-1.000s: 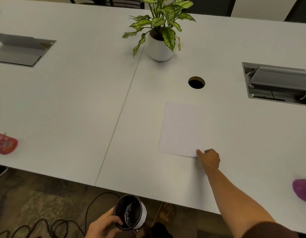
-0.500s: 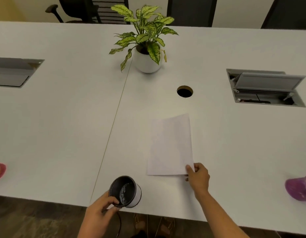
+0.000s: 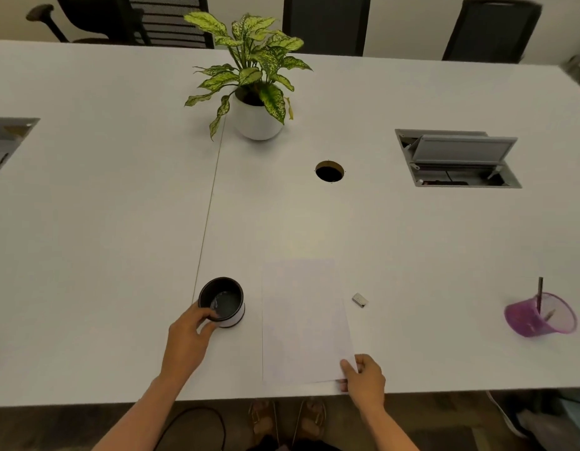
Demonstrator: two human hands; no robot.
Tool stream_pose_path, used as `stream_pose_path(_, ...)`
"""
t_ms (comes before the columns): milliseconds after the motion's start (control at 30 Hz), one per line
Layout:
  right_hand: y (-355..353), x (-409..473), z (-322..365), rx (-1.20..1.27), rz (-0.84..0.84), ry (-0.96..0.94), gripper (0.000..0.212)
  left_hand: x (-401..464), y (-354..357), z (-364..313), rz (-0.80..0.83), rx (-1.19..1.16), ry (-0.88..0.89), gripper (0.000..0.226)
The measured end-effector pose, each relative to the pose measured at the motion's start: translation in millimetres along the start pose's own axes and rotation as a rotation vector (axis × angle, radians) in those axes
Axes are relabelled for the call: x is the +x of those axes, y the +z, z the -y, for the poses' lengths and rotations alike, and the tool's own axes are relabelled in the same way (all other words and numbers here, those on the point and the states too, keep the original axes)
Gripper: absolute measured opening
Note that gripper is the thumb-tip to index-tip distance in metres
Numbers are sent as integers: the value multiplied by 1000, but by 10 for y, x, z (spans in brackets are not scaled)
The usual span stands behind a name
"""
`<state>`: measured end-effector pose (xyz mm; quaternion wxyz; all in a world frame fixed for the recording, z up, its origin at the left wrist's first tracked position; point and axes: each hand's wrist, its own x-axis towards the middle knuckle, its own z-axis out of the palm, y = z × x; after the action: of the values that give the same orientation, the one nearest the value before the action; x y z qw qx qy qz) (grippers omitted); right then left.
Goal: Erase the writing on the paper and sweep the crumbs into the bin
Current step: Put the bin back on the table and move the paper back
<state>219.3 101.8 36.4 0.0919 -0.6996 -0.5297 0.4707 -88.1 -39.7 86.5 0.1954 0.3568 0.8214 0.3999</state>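
White bench (image 3: 103, 222) carrying a potted plant (image 3: 253, 79), cable hole (image 3: 329, 171) and purple mesh cup (image 3: 541, 315) holding pencils. Eraser (image 3: 360, 300) lies just right of the paper (image 3: 303, 320). Left hand (image 3: 187, 336) grips the lined bin (image 3: 222, 302), now set on the bench; right hand (image 3: 363, 377) pinches the paper's near corner, drawn closer.

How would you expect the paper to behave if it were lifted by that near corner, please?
The paper is one thin sheet lying flat, so it would probably droop. It looks light and may slide on the smooth table. The right hand pinching its corner could crease it.
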Motion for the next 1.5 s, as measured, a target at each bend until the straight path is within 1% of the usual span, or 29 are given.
stream_pose_path(167, 29, -54, 36, -53, -31, -7, 14, 99, 71, 192, 30, -3, -21, 25)
stream_pose_path(333, 81, -41, -11, -147, -40, 13, 28, 169, 140, 251, 38, -21, -36, 19)
stream_pose_path(533, 91, -78, -104, -238, -46, -17, 40, 169, 160, 257, 47, -3, -27, 23)
stream_pose_path(600, 82, -93, -119, -265, -52, -18, 44, 149, 175, 273, 52, 6, -40, 29)
stream_pose_path(700, 43, -115, -119, -299, -102, -41, 46, 38, 177, 237, 23, 5, -109, 59)
stream_pose_path(800, 18, -104, -136, -365, -124, -167, 43, -204, 225, 147, -66, 14, -149, 71)
stream_pose_path(867, 13, -55, -154, -455, -111, -316, 42, -416, 303, 84, -124, 37, -189, 72)
stream_pose_path(933, 13, 1, -144, -561, -93, -466, 46, -645, 421, 49, -138, 110, -148, 69)
stream_pose_path(967, 13, 23, -129, -606, -86, -528, 48, -748, 492, 41, -109, 167, -89, 67)
stream_pose_path(1033, 14, 63, -109, -683, -80, -624, 55, -906, 640, 34, 23, 265, 22, 70)
stream_pose_path(1100, 22, 97, -62, -740, -66, -673, 63, -956, 783, 45, 151, 324, 60, 77)
stream_pose_path(1200, 41, 156, 16, -803, -41, -681, 70, -913, 971, 10, 246, 431, 37, 86)
stream_pose_path(1300, 91, 180, 67, -823, 21, -658, 73, -825, 1069, -7, 331, 550, 46, 91)
stream_pose_path(1400, 113, 191, 31, -863, 79, -673, 74, -759, 1120, -22, 414, 581, 38, 97)
stream_pose_path(1500, 118, 162, 25, -881, 91, -674, 74, -747, 1157, -49, 463, 586, -9, 103)
